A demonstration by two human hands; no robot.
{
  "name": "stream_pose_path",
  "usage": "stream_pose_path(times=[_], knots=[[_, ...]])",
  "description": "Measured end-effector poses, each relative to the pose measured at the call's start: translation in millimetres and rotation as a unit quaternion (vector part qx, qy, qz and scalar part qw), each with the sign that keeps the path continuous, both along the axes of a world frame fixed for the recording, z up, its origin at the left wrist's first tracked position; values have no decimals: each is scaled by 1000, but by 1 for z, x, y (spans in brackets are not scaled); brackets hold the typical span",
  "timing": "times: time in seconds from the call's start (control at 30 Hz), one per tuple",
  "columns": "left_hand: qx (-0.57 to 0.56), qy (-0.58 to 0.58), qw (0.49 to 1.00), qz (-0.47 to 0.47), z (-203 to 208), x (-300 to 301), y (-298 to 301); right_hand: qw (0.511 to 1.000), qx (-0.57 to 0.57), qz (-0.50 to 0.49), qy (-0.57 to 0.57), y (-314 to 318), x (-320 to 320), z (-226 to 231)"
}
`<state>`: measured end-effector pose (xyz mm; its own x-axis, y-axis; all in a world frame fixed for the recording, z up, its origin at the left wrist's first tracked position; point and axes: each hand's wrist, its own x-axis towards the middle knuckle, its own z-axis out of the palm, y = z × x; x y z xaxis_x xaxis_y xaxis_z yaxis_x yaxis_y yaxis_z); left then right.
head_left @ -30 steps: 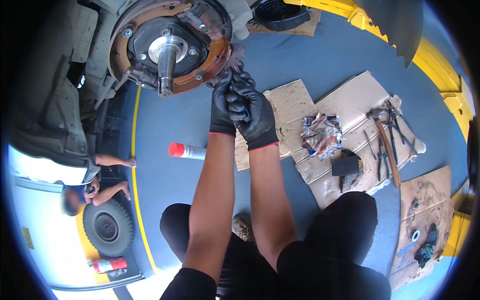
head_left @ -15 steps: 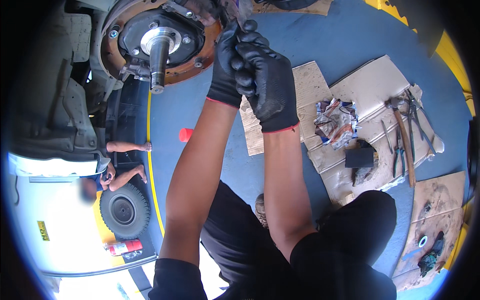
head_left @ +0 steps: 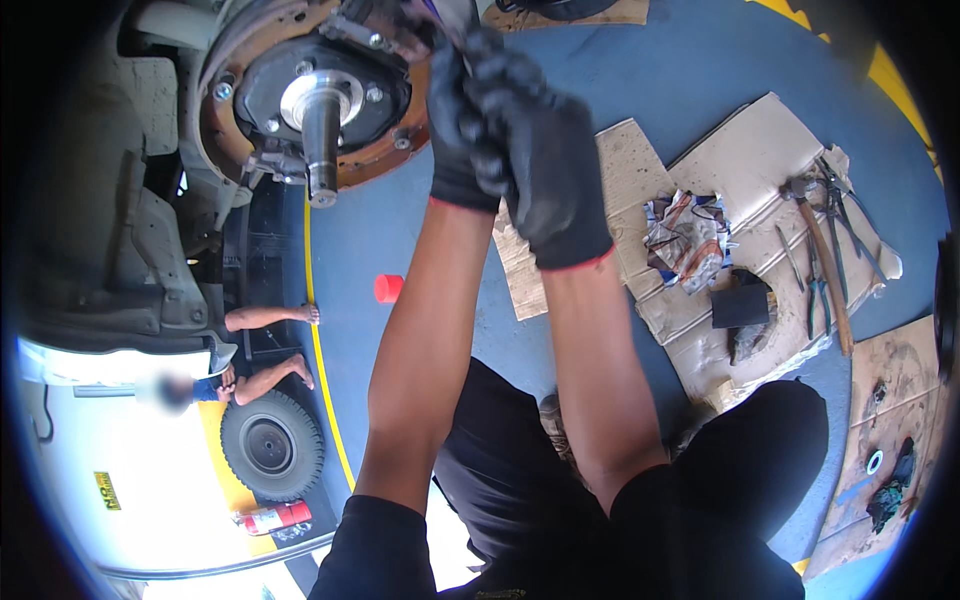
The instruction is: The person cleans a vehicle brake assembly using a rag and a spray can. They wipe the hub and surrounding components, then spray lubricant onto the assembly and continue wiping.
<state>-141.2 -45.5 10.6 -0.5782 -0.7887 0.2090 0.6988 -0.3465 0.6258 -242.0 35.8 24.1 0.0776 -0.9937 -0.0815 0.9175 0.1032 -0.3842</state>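
Blue floor (head_left: 365, 235) lies beneath the brake (head_left: 315, 100), seemingly heavy, stiff, best held by its edge, while left hand (head_left: 460, 135) and right hand (head_left: 548, 160) curl tight together, contents unclear

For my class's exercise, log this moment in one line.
left hand: gloved, near brake assembly; right hand: gloved, overlapping left; grip: unclear; hammer: on cardboard

Left hand (head_left: 457, 135), right hand (head_left: 552, 165) higher beside brake assembly (head_left: 318, 105); red-capped can (head_left: 388, 289) now mostly behind forearm (head_left: 420, 330).
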Motion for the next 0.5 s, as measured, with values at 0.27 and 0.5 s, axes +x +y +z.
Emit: stream_pose_path(times=[0.27,0.5], knots=[[108,18,992,-67,-33,24,-4,998,41,29,-29,13,9,-26],[35,-219,974,55,-118,15,16,988,74,50,127,13,-19,-100]])
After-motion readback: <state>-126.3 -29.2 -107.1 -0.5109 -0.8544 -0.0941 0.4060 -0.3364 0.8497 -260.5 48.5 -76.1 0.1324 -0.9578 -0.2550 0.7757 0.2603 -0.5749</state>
